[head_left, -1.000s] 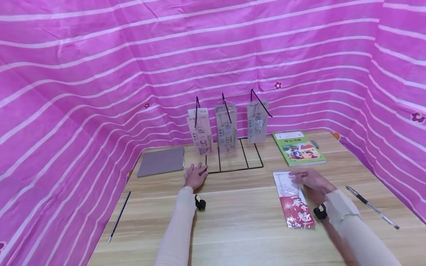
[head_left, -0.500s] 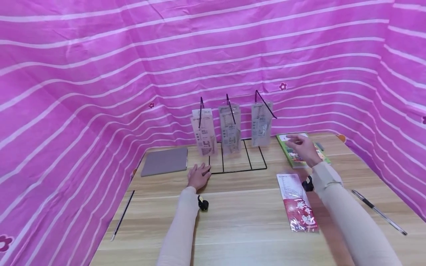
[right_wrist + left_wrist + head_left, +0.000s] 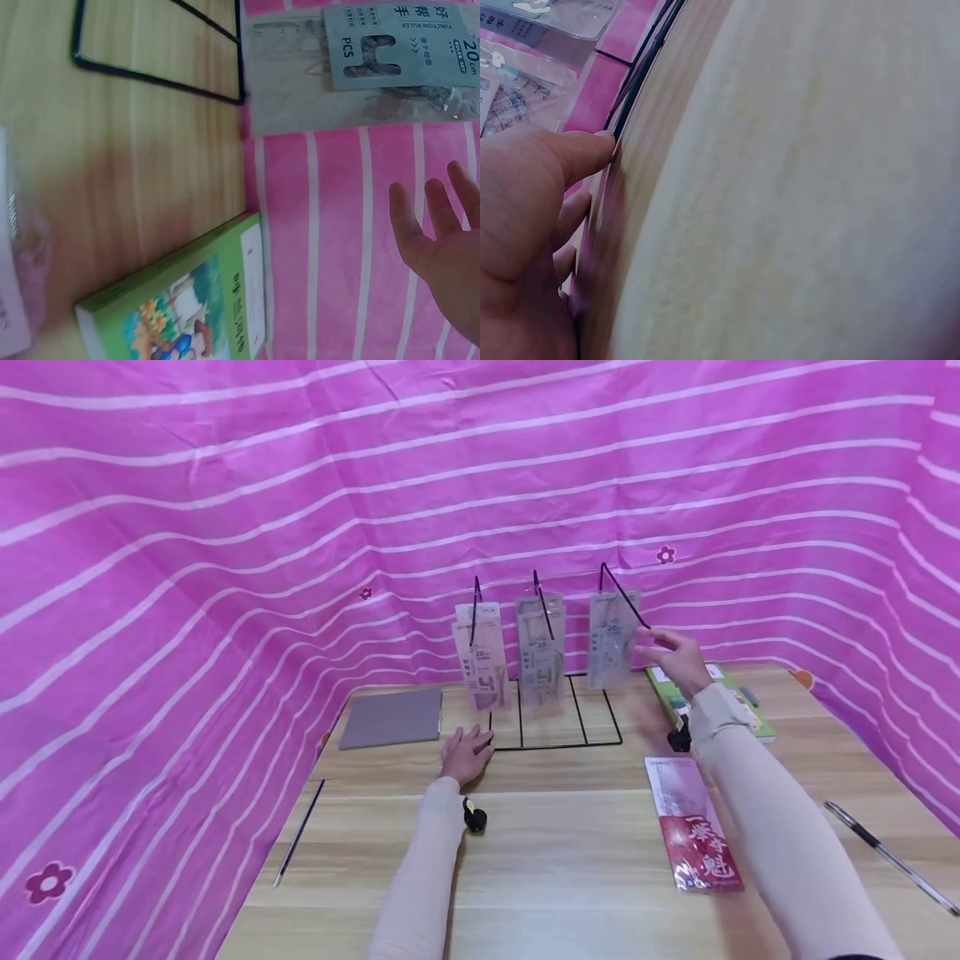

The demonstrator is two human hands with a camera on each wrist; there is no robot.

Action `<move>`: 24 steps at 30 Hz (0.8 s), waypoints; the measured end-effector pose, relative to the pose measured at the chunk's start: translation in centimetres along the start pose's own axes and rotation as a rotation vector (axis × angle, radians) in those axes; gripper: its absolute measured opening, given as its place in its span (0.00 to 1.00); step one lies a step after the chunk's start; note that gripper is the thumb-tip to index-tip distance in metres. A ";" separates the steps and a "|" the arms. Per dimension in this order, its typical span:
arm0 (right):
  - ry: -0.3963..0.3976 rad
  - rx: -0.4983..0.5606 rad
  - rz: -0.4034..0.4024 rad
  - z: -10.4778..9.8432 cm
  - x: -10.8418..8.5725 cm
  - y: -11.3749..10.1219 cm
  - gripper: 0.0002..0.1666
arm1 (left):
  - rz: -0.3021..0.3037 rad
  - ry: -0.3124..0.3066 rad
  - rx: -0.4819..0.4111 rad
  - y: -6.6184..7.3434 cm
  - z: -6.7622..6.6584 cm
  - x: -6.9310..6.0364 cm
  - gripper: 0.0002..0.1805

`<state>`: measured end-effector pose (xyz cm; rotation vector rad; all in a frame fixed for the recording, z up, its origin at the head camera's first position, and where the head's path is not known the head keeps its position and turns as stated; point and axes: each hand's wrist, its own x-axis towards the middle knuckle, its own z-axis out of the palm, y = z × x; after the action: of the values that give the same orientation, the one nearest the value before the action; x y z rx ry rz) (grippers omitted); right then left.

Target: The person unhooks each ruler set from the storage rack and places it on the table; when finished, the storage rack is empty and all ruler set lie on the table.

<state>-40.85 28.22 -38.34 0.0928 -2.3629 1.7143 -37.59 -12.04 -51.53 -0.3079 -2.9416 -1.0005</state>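
Note:
A black wire rack (image 3: 558, 746) holds three hooks with clear ruler packets hanging from them: left (image 3: 482, 652), middle (image 3: 542, 652) and right (image 3: 611, 643). At the rack's front left corner rests my left hand (image 3: 467, 755); in the left wrist view its thumb (image 3: 592, 150) touches the black wire. My right hand (image 3: 678, 667) is raised beside the right packet, fingertips at the tip of the right hook (image 3: 626, 597); whether they touch it I cannot tell. The right wrist view shows its fingers (image 3: 405, 214) spread, below the packet (image 3: 409, 49).
A red and white packet (image 3: 697, 847) lies on the table at the right, with a green book (image 3: 757, 724) behind it. A grey notebook (image 3: 393, 718) is at the back left. One pen (image 3: 300, 832) lies left, another (image 3: 892, 857) right. Pink striped cloth surrounds the table.
My right hand has left the red and white packet, risen past the book and moved left to the right hook's tip. My left hand has stayed at the rack's corner.

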 end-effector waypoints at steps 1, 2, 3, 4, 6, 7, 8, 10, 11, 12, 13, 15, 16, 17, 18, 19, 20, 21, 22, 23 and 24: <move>-0.012 0.004 0.007 0.1 0.2 -0.2 0.33 | 0.002 -0.003 -0.002 0.0 0.1 0.0 0.23; -0.026 0.001 0.013 0.1 0.3 -0.4 0.34 | 0.002 -0.004 -0.002 0.0 0.3 0.0 0.23; -0.045 -0.003 0.021 0.1 0.5 -0.6 0.34 | 0.002 -0.001 -0.003 0.0 0.4 0.0 0.23; -0.066 -0.004 0.023 0.1 0.7 -0.8 0.35 | 0.002 0.002 -0.002 0.0 0.5 0.0 0.23; -0.101 0.007 0.031 0.2 1.0 -1.1 0.36 | 0.003 0.006 -0.009 0.1 0.6 0.0 0.23; -0.106 0.013 0.024 0.2 1.1 -1.2 0.36 | 0.006 0.009 -0.013 0.1 0.6 0.0 0.23; -0.109 0.020 0.016 0.2 1.2 -1.3 0.36 | 0.006 0.010 -0.012 0.1 0.6 0.0 0.23; -0.106 0.044 -0.010 0.4 1.4 -1.6 0.36 | 0.010 0.014 -0.011 0.1 0.5 0.1 0.23; -0.099 0.050 -0.021 0.5 1.5 -1.7 0.35 | 0.010 0.014 -0.009 0.1 0.5 0.1 0.23; -0.091 0.052 -0.034 0.6 1.5 -1.7 0.35 | 0.010 0.015 -0.005 0.1 0.5 0.1 0.23; -0.085 0.053 -0.043 0.7 1.5 -1.8 0.34 | 0.009 0.017 -0.002 0.0 0.5 0.2 0.23; -0.074 0.051 -0.048 0.9 1.5 -1.9 0.33 | 0.011 0.024 -0.002 -0.1 0.5 0.3 0.23; -0.068 0.048 -0.047 0.9 1.4 -1.9 0.32 | 0.010 0.024 -0.004 -0.1 0.5 0.3 0.23; -0.064 0.043 -0.044 0.9 1.4 -1.9 0.32 | 0.011 0.026 -0.007 -0.2 0.5 0.3 0.23; -0.064 0.040 -0.042 0.9 1.4 -2.0 0.32 | 0.013 0.026 -0.008 -0.2 0.5 0.3 0.23; -0.066 0.037 -0.038 0.9 1.4 -1.9 0.32 | 0.013 0.025 -0.009 -0.3 0.5 0.3 0.23; -0.064 0.031 -0.035 1.0 1.4 -1.9 0.31 | 0.014 0.025 -0.012 -0.3 0.5 0.3 0.23; -0.063 0.027 -0.035 1.0 1.4 -1.9 0.31 | 0.015 0.025 -0.013 -0.3 0.5 0.3 0.23; -0.061 0.023 -0.037 1.1 1.4 -1.8 0.31 | 0.015 0.024 -0.014 -0.4 0.5 0.3 0.23; -0.058 0.012 -0.041 1.1 1.5 -1.8 0.31 | 0.016 0.024 -0.012 -0.4 0.5 0.3 0.23; -0.053 0.008 -0.047 1.2 1.5 -1.8 0.31 | 0.016 0.024 -0.013 -0.4 0.4 0.3 0.23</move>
<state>-42.17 26.63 -36.73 0.1957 -2.3715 1.7210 -37.98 -12.03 -52.06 -0.3174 -2.9080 -1.0145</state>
